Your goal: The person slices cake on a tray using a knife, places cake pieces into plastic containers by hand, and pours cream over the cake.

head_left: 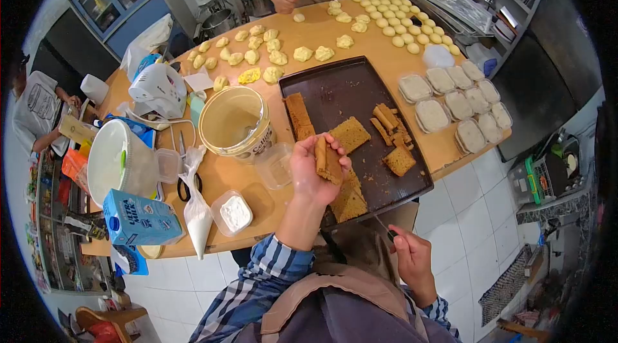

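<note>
My left hand (309, 172) is wrapped round some brown cake pieces (328, 161), above the near left part of a dark baking tray (328, 82). More cake lies on the tray: a long strip (297, 114), flat slabs (351, 134) and a heap of narrow strips (389, 123) at the right. Just off the tray's near edge, my right hand (414, 260) is closed on the dark handle of a thin tool, perhaps a knife, whose blade points toward the tray. An open tub of white cream (233, 213) and a filled piping bag (196, 214) sit left of the tray.
A large bucket (235, 121), white bowl (119, 159), mixer (158, 91) and blue milk carton (141, 217) crowd the left. Dough pieces (302, 53) and rows of dough balls (399, 21) spread behind the tray. Lidded containers (458, 103) stand right. Another person's hand (285, 0) is at the far edge.
</note>
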The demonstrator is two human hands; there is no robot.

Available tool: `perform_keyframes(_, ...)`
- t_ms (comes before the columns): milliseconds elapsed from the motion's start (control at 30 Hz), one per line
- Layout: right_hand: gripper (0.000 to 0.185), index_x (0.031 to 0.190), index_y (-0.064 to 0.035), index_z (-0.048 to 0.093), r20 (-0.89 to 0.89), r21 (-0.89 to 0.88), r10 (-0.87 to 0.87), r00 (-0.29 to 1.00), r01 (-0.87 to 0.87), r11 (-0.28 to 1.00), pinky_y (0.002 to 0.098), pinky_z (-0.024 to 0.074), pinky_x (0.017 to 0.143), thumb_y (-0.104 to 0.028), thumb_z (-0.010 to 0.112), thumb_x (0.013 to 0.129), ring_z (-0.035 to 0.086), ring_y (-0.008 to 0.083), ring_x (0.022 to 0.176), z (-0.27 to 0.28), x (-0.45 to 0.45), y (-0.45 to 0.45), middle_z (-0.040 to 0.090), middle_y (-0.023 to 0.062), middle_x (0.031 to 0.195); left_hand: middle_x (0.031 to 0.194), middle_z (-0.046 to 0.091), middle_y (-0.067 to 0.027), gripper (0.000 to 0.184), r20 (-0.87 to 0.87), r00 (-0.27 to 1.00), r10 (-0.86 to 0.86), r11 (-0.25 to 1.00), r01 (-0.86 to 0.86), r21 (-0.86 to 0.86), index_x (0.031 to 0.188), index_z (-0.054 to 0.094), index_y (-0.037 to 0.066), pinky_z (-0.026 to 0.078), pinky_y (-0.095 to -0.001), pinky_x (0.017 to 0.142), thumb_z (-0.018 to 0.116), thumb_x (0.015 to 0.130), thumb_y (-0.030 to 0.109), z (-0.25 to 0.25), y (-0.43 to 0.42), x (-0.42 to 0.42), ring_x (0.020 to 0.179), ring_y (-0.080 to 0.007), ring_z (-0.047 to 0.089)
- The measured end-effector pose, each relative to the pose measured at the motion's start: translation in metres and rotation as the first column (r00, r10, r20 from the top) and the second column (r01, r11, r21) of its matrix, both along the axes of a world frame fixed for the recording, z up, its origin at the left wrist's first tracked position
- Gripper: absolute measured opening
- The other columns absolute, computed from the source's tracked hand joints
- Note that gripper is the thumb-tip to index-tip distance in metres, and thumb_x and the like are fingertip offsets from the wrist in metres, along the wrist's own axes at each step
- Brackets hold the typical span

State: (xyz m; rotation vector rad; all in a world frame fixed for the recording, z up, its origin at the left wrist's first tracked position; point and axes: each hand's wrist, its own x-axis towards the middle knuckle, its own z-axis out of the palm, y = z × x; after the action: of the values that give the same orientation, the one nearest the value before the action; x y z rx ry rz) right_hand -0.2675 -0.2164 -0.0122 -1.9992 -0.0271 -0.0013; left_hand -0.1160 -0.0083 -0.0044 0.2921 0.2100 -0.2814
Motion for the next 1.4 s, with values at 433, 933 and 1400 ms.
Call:
perform_keyframes(433, 0.033, 0.11, 0.002, 0.063, -0.227, 0.335, -0.035, 0.973, 0.112, 0.936, 0.0216, 0.0344, 0.047, -0.023, 0.045, 0.099, 0.043, 0.0048, 0.051, -0.001, 0.01, 0.008, 0.058, 0.0013, 0.066, 0.088, 0.054, -0.0081, 0.03, 0.161, 0.983, 0.087, 0.985, -0.109, 0.134, 0.094, 0.054, 0.003, 0.049, -0.0344, 0.072, 0.045, 0.095, 0.031, 0.015, -0.003, -0.006, 0.085, -0.022, 0.054)
perform_keyframes(933, 0.019, 0.102, -0.0004, 0.064, -0.154, 0.672, 0.075, 0.985, 0.049, 0.739, 0.0193, 0.0331, 0.043, -0.014, 0.066, 0.088, 0.044, 0.0021, 0.05, 0.027, 0.088, 0.064, 0.059, -0.0018, 0.07, 0.126, 0.049, -0.013, 0.036, 0.499, 0.86, 0.112, 0.932, -0.265, 0.248, 0.123, 0.045, 0.003, 0.033, -0.0413, 0.107, 0.035, 0.1, 0.03, -0.001, -0.022, -0.027, 0.124, -0.0252, 0.045)
perform_keyframes(1400, 0.024, 0.106, 0.0033, 0.061, 0.236, 0.394, -0.113, 0.965, 0.012, 0.919, 0.028, 0.0483, 0.072, -0.007, 0.066, 0.084, 0.061, 0.0149, 0.083, 0.013, 0.1, 0.073, 0.065, 0.0109, 0.093, 0.11, 0.061, -0.0159, 0.064, 0.089, 0.982, -0.166, 0.985, 0.16, 0.07, 0.111, 0.052, 0.003, 0.048, -0.0438, 0.089, 0.024, 0.096, 0.058, -0.012, -0.004, -0.025, 0.101, -0.0297, 0.06)
